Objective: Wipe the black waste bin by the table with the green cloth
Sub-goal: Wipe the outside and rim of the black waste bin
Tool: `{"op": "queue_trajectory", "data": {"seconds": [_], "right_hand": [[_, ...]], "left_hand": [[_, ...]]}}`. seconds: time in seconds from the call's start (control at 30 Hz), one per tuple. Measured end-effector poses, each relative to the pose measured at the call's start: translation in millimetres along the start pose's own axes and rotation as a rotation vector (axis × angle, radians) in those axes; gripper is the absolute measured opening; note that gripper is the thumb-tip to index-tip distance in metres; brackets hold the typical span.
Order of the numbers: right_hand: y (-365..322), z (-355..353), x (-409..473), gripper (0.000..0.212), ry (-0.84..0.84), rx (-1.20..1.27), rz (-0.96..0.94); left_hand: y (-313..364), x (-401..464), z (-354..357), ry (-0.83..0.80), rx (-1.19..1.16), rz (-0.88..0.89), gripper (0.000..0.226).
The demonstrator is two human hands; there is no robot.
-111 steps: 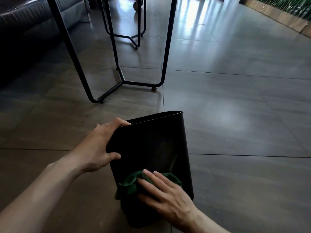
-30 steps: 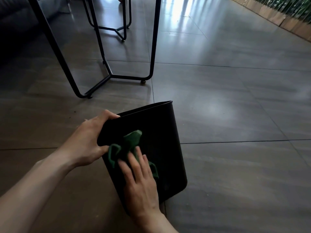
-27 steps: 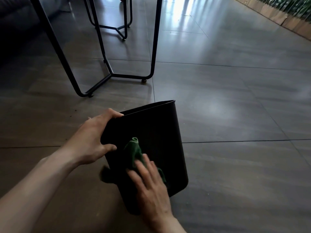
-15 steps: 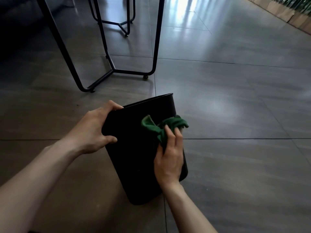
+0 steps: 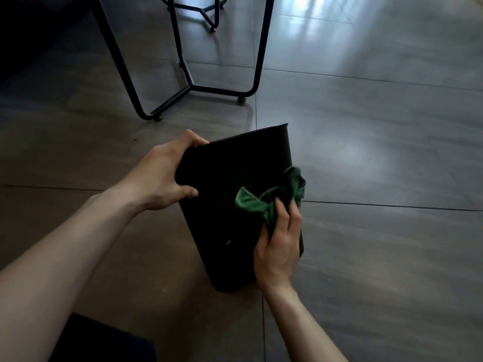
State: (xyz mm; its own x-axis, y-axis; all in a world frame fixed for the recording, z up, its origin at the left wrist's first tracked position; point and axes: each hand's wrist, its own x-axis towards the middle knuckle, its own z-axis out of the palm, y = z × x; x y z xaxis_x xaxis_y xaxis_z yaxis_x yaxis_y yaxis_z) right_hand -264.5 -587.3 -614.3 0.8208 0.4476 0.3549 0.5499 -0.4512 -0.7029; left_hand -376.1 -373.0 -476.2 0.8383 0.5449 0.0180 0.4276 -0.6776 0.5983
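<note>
The black waste bin (image 5: 224,205) stands tilted on the tiled floor, its rim pointing away from me. My left hand (image 5: 162,176) grips the bin's upper left corner, fingers over the rim and thumb on the near wall. My right hand (image 5: 279,244) holds the crumpled green cloth (image 5: 274,198) and presses it against the bin's right side, about halfway up. The inside of the bin is hidden.
Black metal table legs (image 5: 193,86) stand on the floor just beyond the bin. A second metal frame (image 5: 206,11) is farther back. A dark sofa fills the top left corner. A dark shape (image 5: 104,340) lies at the bottom edge.
My right hand has slid the cloth from the bin's near face to its right edge and a little down. My left hand keeps its grip at the corner.
</note>
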Motion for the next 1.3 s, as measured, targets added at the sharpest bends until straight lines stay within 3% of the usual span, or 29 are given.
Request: {"op": "queue_trajectory", "data": {"seconds": [0.1,0.2,0.3,0.37,0.53,0.67,0.73,0.87,0.97,1.07,1.17,1.3], "right_hand": [[-26.4,11.5,5.1,0.061,-0.075,-0.070,-0.253],[-31.7,22.1,-28.0,0.048,-0.203,-0.164,-0.569],[-7.6,13.4,-48.5,0.045,-0.295,-0.240,-0.719],[4.6,4.9,-46.5,0.046,-0.264,-0.239,-0.635],[5.5,-7.9,1.3,0.049,-0.047,-0.025,-0.155],[-8.9,-15.9,61.6,0.051,0.095,0.078,0.060],[-21.2,-15.6,80.8,0.053,0.088,0.053,0.029],[-34.4,-9.9,65.6,0.063,-0.057,-0.078,-0.331],[-25.9,-5.1,26.6,0.046,-0.163,-0.182,-0.627],[-12.4,-12.5,8.6,0.035,-0.258,-0.220,-0.819],[-9.4,-31.9,27.7,0.034,-0.160,-0.190,-0.727],[-23.1,-77.3,108.7,0.039,0.158,-0.054,-0.252]], "left_hand": [[0.8,0.7,0.1,-0.001,-0.003,0.014,0.078],[3.2,1.2,-0.5,0.000,-0.013,0.039,0.073],[7.4,1.6,1.4,-0.026,-0.006,0.047,0.079],[11.1,2.4,3.7,-0.033,-0.003,0.049,0.080],[10.8,2.8,2.7,-0.034,-0.017,0.026,0.081],[11.7,1.5,1.5,-0.038,-0.027,0.025,0.082],[11.7,0.3,1.5,-0.038,-0.035,0.030,0.082],[11.0,-0.5,2.5,-0.030,-0.019,0.040,0.082],[9.4,-0.5,2.3,-0.026,-0.043,0.064,0.073],[8.3,-2.2,2.2,-0.024,-0.015,0.053,0.080],[7.0,-5.7,0.5,-0.020,-0.016,0.051,0.083],[-0.7,-13.1,-5.2,-0.047,-0.043,0.063,0.081]]}}
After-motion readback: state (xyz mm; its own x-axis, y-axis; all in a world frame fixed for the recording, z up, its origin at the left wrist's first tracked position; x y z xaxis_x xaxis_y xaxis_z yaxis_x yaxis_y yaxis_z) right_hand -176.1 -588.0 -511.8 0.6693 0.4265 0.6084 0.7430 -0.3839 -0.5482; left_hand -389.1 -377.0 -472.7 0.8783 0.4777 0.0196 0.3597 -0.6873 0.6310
